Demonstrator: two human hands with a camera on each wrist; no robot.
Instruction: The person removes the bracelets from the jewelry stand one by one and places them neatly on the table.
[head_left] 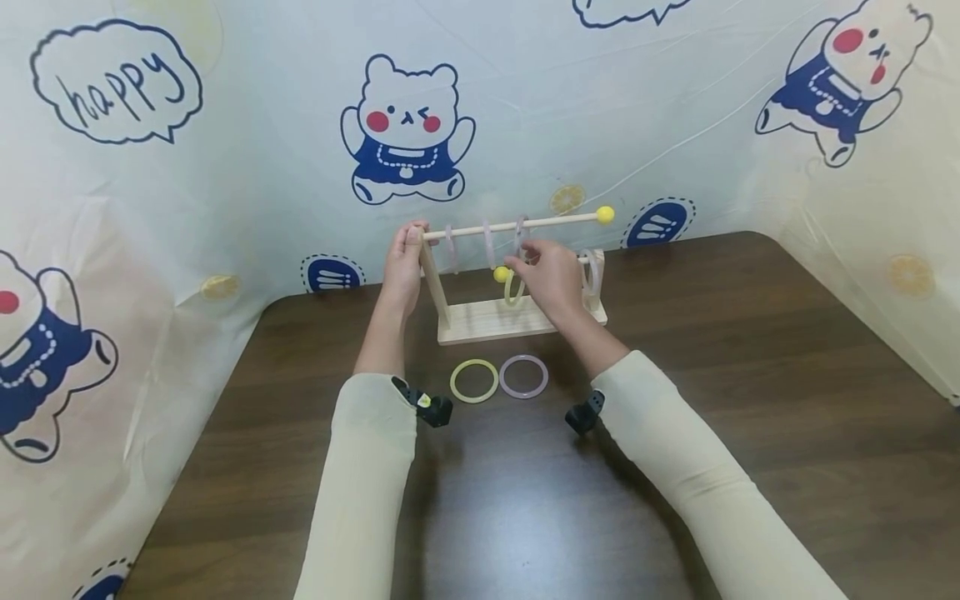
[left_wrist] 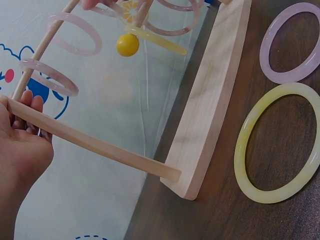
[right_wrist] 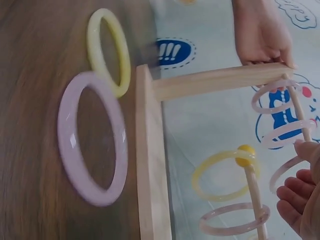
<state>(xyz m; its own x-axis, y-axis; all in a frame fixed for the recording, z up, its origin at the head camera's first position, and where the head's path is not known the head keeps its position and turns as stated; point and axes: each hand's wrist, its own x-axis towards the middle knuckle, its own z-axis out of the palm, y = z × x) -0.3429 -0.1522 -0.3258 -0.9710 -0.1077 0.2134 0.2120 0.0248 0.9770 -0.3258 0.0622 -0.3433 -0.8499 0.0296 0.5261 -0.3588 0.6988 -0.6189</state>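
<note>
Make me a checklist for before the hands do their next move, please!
1. Left hand gripping the wooden stand: ok.
2. Stand's base resting on the table: ok.
3. Pale rings hanging on the upper rod: ok.
4. Right hand free of rings: cannot tell.
5. All rings on rods: not ok; a loose yellow ring and purple ring lie on the table.

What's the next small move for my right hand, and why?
Probably lower your right hand to the yellow ring on the table: it lies loose beside a purple ring, while other rings hang on the wooden rack, whose left post your left hand holds.
</note>
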